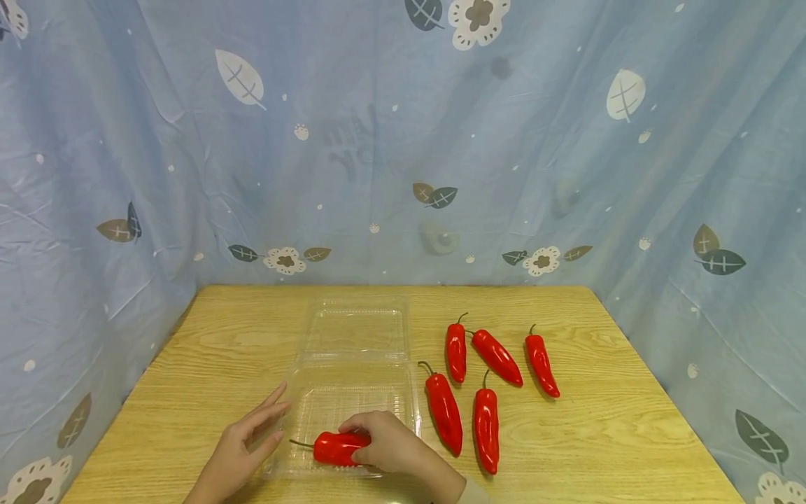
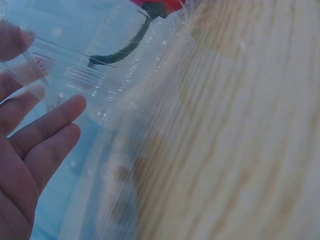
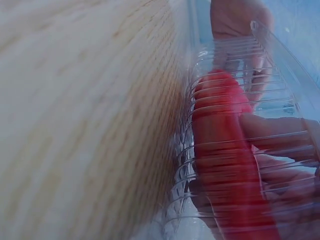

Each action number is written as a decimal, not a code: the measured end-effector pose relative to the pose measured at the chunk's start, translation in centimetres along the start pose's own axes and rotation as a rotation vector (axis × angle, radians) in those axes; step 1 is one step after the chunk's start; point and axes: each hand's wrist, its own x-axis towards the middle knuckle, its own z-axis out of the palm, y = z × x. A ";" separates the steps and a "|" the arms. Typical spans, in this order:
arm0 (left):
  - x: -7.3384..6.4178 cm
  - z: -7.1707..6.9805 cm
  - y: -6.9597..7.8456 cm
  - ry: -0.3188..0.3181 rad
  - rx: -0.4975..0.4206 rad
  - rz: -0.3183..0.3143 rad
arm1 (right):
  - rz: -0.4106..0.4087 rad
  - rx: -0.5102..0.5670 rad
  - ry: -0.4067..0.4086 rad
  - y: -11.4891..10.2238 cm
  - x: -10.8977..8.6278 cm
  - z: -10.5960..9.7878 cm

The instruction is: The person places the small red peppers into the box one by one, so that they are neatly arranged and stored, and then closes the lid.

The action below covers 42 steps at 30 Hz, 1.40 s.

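The clear box [image 1: 352, 402] sits directly in front of the person, within reach of both hands. Its lid [image 1: 357, 329] lies folded back beyond it, which leaves the box uncovered from above.

The right hand [image 1: 387, 444] has its thumb and fingers closed round the pepper [image 1: 334, 449], low inside the box, just behind the ribbed near wall. It lies crosswise, stem towards the box's left side. Gripping round the body rather than the stem probably keeps it steady and level; whether it bears on the box's floor, I cannot tell.

The left hand [image 1: 242, 441] stands at the box's left wall, fingers spread and nearly straight, with hold of nothing. It seems placed to stop the box from sliding, though contact with the wall cannot be made out.

Five loose peppers [image 1: 486, 430] lie on the bench [image 1: 598, 434] to the right of the box, stems mostly pointing away from the person. That side likely suits the right hand, sparing a reach across the box.
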 end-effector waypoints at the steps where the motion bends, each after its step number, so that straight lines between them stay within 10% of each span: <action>1: 0.0 0.0 0.0 -0.001 -0.001 0.001 | -0.002 -0.008 0.003 0.0 0.0 0.0; 42: 0.0 0.0 0.2 -0.004 0.000 -0.005 | -0.077 -0.014 0.102 0.1 0.0 0.0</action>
